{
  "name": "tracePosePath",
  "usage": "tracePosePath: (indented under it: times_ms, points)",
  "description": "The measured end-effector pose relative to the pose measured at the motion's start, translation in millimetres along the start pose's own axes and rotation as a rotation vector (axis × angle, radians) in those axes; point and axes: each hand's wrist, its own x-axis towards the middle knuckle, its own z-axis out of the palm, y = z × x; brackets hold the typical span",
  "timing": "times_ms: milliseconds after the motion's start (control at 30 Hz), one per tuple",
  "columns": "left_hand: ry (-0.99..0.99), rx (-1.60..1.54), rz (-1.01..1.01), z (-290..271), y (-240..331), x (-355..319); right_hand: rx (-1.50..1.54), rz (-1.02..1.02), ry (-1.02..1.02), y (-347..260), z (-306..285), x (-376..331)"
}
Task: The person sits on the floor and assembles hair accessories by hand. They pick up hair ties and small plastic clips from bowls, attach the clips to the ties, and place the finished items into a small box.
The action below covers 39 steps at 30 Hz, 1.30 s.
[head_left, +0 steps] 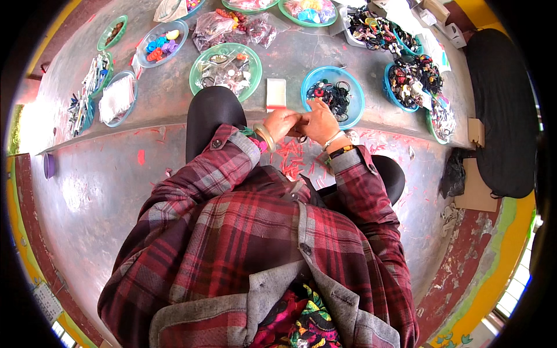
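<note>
Just beyond both hands sits a blue bowl [333,87] of dark hair ties. Left hand [281,123] and right hand [318,122] touch, pinching something small; item unclear.

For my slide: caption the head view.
Both hands meet over a blue bowl of dark hair ties.

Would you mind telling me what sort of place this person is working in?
Probably an informal workshop for sorting or assembling small hair accessories, worked seated on a concrete floor. A blue bowl holds dark hair ties, a green bowl small parts, and red scraps lie beneath both hands.
</note>
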Motion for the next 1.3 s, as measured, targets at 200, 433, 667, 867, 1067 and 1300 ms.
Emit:
tracePosePath:
  times_ms: [200,433,667,867,1067,1300]
  points:
    - [0.114,-0.080,0.002,-4,4,1,0.213,0.186,0.098,-3,-7,1]
    - [0.197,-0.316,0.100,-8,14,-4,0.883,0.448,-0.003,19,-5,-1]
    - [0.162,-0.473,0.074,1,26,-20,1.072,0.402,0.023,-16,-29,-9]
    - [0.228,-0.488,0.056,6,35,-30,0.725,0.352,0.230,-17,-21,-15]
    - [0.171,-0.470,0.108,16,40,-39,0.613,0.314,0.310,-30,-28,-22]
    - [0.170,-0.410,0.121,25,45,-45,0.626,0.279,0.366,-35,-35,-26]
